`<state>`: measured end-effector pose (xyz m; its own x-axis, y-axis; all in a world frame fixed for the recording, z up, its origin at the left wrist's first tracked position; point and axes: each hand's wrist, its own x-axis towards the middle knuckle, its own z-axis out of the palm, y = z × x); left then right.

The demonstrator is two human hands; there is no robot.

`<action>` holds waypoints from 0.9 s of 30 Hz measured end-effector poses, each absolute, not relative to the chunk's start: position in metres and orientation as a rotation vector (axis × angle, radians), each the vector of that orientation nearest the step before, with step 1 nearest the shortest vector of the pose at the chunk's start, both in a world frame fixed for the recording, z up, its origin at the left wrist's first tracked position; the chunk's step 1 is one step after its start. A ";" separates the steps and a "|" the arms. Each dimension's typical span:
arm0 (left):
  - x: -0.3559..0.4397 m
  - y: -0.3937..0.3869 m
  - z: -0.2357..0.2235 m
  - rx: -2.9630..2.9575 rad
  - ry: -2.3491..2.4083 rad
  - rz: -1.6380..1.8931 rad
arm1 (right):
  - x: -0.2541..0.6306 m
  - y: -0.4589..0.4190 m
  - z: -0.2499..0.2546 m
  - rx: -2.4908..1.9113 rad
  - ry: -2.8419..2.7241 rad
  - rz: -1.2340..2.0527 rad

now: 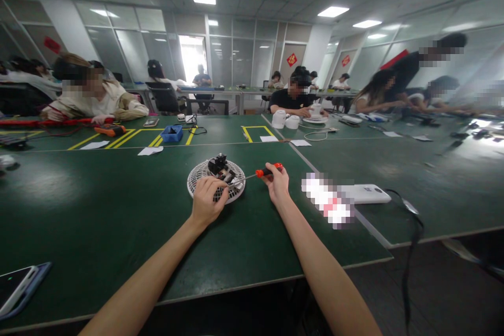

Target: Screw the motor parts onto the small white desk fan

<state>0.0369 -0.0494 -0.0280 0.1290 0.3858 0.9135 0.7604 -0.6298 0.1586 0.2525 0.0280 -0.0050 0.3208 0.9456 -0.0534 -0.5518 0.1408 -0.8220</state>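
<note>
Seemingly screwing, the right hand (279, 184) is clasping a red-black metal screwdriver (259, 173), left hand (207, 202) half-curling, hold unclear, over a round white grille (198, 173), probably needing tip alignment

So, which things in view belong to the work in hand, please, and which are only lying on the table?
In the work:
- red-and-black screwdriver, held in the right hand
- round white grille, left hand at its near edge
- dark mechanism on the grille

Seemingly just lying about:
- phone, lower left
- blue tray
- paper slips
- white device, right
</note>
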 end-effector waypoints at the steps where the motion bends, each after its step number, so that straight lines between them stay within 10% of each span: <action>1: 0.037 -0.049 -0.028 -2.065 -1.106 -1.502 | 0.252 0.028 -0.005 -0.868 -0.559 1.163; 27: 0.036 -0.046 -0.031 -2.061 -1.204 -1.456 | 0.251 0.026 -0.004 -0.843 -0.605 1.107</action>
